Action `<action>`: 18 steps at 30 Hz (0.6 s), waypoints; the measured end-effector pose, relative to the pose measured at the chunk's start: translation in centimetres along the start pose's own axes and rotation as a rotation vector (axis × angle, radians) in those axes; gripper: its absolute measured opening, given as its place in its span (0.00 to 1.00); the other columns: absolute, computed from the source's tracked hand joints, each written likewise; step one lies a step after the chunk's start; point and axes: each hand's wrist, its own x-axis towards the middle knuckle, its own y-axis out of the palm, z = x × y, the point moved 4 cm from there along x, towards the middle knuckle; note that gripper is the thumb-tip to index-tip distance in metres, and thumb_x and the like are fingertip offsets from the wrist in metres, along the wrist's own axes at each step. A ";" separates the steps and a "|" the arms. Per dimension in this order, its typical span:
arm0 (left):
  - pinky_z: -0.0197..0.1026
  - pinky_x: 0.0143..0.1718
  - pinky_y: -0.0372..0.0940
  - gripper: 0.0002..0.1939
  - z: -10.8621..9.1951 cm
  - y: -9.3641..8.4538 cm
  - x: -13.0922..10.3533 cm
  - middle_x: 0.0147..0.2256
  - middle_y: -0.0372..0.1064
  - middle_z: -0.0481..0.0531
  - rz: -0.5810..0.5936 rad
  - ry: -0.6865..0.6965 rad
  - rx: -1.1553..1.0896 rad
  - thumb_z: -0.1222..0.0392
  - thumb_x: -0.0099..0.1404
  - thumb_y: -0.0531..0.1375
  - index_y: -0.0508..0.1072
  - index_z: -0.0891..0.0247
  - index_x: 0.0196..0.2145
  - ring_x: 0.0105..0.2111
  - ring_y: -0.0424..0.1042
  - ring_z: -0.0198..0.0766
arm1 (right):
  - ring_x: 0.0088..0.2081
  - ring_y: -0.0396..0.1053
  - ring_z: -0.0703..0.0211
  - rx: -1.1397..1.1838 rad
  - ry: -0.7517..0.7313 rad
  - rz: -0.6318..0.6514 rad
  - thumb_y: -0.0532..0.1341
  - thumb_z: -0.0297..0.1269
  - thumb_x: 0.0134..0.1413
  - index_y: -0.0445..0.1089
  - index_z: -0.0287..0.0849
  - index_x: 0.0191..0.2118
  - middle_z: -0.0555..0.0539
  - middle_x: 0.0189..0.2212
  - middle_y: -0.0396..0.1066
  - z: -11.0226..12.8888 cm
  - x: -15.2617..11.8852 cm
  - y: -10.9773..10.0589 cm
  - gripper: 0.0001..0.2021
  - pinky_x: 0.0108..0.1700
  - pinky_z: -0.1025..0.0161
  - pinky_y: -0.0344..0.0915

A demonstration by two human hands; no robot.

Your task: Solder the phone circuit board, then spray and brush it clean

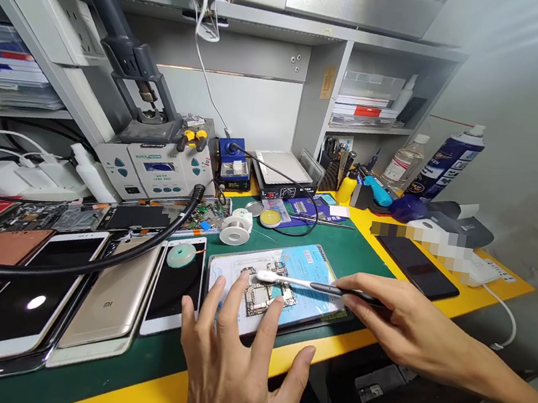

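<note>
My right hand point(393, 314) grips the dark handle of a toothbrush point(302, 284) with a white head. The brush head lies over the upper part of a phone circuit board point(262, 298); I cannot tell whether its bristles touch. Fingers spread, my left hand point(244, 366) reaches over the near edge of the board, with fingertips at or just above it. Under the board is a flat blue and white pad point(317, 269) on the green mat point(366, 256). A white phone point(170, 318) carrying a round green coil of tape point(181, 255) lies left of the pad.
Several phones, including a gold one point(110, 299), lie at the left beneath a thick black cable point(139, 257). Behind the pad stand a solder spool point(236, 230), a yellow paste tin point(270, 218) and a soldering station point(157, 168). A black phone point(416, 264) lies at the right.
</note>
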 end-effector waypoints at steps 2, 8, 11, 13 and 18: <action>0.79 0.66 0.45 0.18 0.1 0.0 0.0 0.62 0.63 0.68 0.000 0.000 -0.002 0.45 0.67 0.66 0.83 0.57 0.49 0.66 0.59 0.70 | 0.34 0.78 0.55 -0.018 -0.020 -0.020 0.59 0.36 0.68 0.77 0.45 0.48 0.44 0.38 0.82 0.1 -0.1 0.1 0.10 0.34 0.65 0.71; 0.79 0.66 0.46 0.18 0.3 0.1 -0.1 0.62 0.63 0.68 -0.009 -0.002 -0.009 0.45 0.67 0.66 0.83 0.56 0.48 0.66 0.59 0.69 | 0.31 0.76 0.57 -0.030 -0.082 -0.013 0.58 0.34 0.69 0.76 0.44 0.48 0.44 0.36 0.81 0.8 -0.1 0.7 0.10 0.34 0.64 0.69; 0.79 0.66 0.46 0.18 0.5 0.2 -0.2 0.63 0.63 0.68 -0.023 0.004 -0.015 0.45 0.66 0.67 0.83 0.56 0.48 0.66 0.59 0.70 | 0.29 0.75 0.57 -0.062 -0.101 -0.038 0.58 0.33 0.68 0.76 0.43 0.48 0.44 0.34 0.80 0.8 -0.1 0.7 0.10 0.32 0.64 0.68; 0.79 0.66 0.46 0.19 0.5 0.2 -0.3 0.63 0.63 0.68 -0.023 0.001 -0.016 0.45 0.66 0.67 0.83 0.55 0.49 0.66 0.59 0.70 | 0.27 0.73 0.58 -0.091 -0.104 -0.076 0.57 0.32 0.68 0.75 0.42 0.48 0.44 0.33 0.79 0.8 0.0 0.6 0.10 0.31 0.63 0.66; 0.78 0.67 0.46 0.17 0.6 0.3 -0.3 0.64 0.63 0.67 -0.017 -0.017 -0.027 0.46 0.67 0.66 0.83 0.54 0.50 0.67 0.59 0.69 | 0.27 0.71 0.59 -0.102 -0.184 -0.013 0.56 0.31 0.69 0.73 0.44 0.49 0.46 0.31 0.77 1.4 -0.5 1.0 0.10 0.30 0.63 0.63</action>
